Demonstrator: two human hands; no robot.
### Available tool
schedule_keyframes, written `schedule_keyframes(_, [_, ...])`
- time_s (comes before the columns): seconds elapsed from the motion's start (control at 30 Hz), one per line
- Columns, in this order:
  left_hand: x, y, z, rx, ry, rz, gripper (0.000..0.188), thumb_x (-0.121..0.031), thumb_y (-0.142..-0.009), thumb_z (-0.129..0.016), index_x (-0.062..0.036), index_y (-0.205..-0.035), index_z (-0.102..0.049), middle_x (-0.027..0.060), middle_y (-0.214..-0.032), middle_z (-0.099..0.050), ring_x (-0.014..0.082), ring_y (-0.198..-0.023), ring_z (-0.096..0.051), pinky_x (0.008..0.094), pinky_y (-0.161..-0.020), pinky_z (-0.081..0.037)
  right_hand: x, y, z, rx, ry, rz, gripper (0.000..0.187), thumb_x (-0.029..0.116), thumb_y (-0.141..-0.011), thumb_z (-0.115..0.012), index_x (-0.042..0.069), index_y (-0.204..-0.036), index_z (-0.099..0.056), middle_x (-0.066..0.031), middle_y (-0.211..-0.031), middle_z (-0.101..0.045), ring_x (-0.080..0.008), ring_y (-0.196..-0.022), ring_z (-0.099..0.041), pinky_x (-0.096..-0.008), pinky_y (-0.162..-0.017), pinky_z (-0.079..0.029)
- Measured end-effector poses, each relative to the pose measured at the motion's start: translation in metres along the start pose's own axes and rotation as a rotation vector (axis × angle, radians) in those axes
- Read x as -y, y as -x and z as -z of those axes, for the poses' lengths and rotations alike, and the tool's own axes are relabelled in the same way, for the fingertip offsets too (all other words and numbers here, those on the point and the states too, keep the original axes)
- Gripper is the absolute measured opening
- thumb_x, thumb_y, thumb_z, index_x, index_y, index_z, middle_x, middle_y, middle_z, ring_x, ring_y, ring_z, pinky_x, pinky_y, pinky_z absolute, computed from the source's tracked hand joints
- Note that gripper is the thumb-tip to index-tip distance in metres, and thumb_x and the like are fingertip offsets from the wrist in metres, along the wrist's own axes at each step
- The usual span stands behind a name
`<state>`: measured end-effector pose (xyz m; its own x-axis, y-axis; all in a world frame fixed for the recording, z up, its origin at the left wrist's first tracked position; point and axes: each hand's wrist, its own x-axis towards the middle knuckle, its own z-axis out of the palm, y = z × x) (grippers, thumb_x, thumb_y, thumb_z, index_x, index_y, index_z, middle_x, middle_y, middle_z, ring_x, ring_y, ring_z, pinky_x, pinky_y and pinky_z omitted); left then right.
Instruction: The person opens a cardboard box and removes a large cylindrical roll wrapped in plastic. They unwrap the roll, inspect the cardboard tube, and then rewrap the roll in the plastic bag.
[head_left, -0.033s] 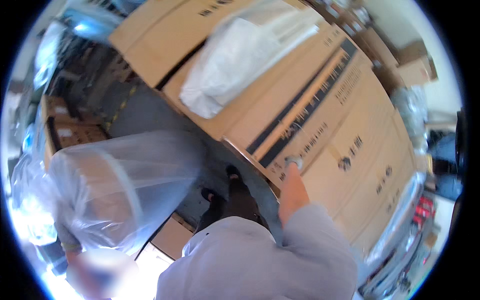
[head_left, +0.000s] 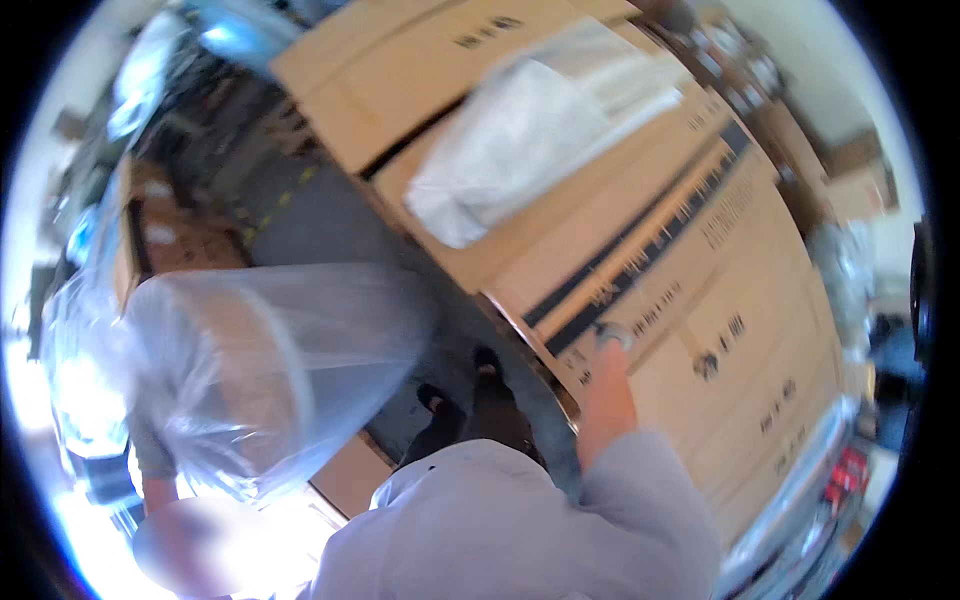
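My right arm reaches forward over a large brown cardboard carton (head_left: 655,290) with dark printed bands. At its end my right hand (head_left: 614,337) is at the carton's top, near the edge facing me. Something greyish covers the hand or lies in it; blur hides the fingers. My left hand is out of view. Farther forward, crumpled translucent plastic sheeting (head_left: 530,130) lies on the cartons. To my left stands a bulky load wrapped in clear plastic film (head_left: 270,350), a pale band across it.
Another person's arm (head_left: 152,455) shows beside the wrapped load at lower left. A smaller carton (head_left: 350,475) sits low near my legs. Grey floor (head_left: 335,240) runs between the load and the cartons. More boxes (head_left: 860,175) are stacked at far right.
The whole scene has shifted a little to the right in the view. My right hand stays at about the same spot on the carton.
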<state>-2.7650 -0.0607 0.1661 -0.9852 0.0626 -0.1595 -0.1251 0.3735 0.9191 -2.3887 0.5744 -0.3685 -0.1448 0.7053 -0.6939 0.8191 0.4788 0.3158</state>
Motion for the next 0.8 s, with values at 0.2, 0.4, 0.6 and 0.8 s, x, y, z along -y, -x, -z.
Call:
schedule_keyframes(0.2, [-0.030, 0.018, -0.027, -0.116, 0.152, -0.043, 0.036, -0.028, -0.100, -0.047, -0.0005, -0.121, -0.057, 0.0066, -0.109, -0.063, 0.0175, -0.097, -0.061, 0.0311, -0.087, -0.050, 0.134, 0.044, 0.258, -0.174, -1.858, 0.560, 0.012, 0.017, -0.092, -0.057, 0.009, -0.100, -0.063, -0.0039, -0.082, -0.063, -0.0179, -0.070, -0.059, -0.0331, -0.061, -0.049])
schedule_keyframes(0.4, [-0.048, 0.018, -0.021, -0.137, 0.534, -0.094, 0.037, -0.026, -0.096, -0.057, -0.0026, -0.125, -0.054, 0.0065, -0.114, -0.060, 0.0169, -0.103, -0.057, 0.0316, -0.091, -0.048, 0.308, 0.396, 0.481, -0.026, -1.548, 1.458, 0.021, 0.024, -0.083, -0.070, 0.003, -0.083, -0.068, -0.0048, -0.067, -0.062, -0.0135, -0.057, -0.058, -0.0292, -0.051, -0.046])
schedule_keyframes(0.6, [-0.045, 0.025, -0.005, -0.218, 0.557, -0.222, 0.044, -0.028, -0.094, -0.063, -0.0023, -0.128, -0.053, 0.0069, -0.114, -0.059, 0.0164, -0.104, -0.055, 0.0295, -0.092, -0.047, 0.381, 0.634, 0.470, -0.732, -0.342, 1.837, 0.022, 0.029, -0.082, -0.068, 0.008, -0.083, -0.074, -0.0160, -0.085, -0.070, -0.0322, -0.081, -0.069, -0.0415, -0.073, -0.055])
schedule_keyframes(0.8, [-0.045, 0.002, 0.014, -0.308, -0.406, -0.532, 0.040, -0.022, -0.092, -0.063, -0.0017, -0.126, -0.055, 0.0111, -0.123, -0.058, 0.0195, -0.111, -0.053, 0.0322, -0.099, -0.042, 0.389, 0.696, 0.428, -0.902, 0.114, 1.992, 0.022, 0.021, -0.087, -0.057, 0.005, -0.086, -0.072, -0.0173, -0.087, -0.070, -0.0334, -0.084, -0.068, -0.0420, -0.074, -0.055])
